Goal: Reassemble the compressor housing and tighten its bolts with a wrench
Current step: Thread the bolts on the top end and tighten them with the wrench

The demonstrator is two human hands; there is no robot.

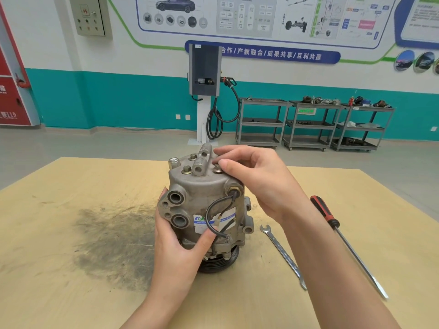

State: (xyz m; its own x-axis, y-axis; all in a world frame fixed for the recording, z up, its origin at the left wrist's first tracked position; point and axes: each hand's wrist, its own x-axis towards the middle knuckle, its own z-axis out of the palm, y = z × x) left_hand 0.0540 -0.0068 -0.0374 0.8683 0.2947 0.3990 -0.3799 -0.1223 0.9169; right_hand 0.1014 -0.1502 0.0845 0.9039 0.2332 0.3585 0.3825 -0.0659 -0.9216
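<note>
A grey metal compressor (202,200) stands upright on its black pulley in the middle of the wooden table (71,186). Its end cover sits on top with bolt heads (187,169) sticking up. My left hand (180,243) grips the lower body, thumb on the white label. My right hand (256,181) is over the cover's right side, thumb and fingers pinching a bolt (217,167). A black wire loops down the front. A combination wrench (282,255) lies on the table to the right of the compressor, untouched.
A long screwdriver (346,243) with a red and black handle lies right of the wrench. A dark greasy smear (111,236) marks the table left of the compressor. Beyond the table stand a charging post (205,74) and grey parts trolleys (311,124).
</note>
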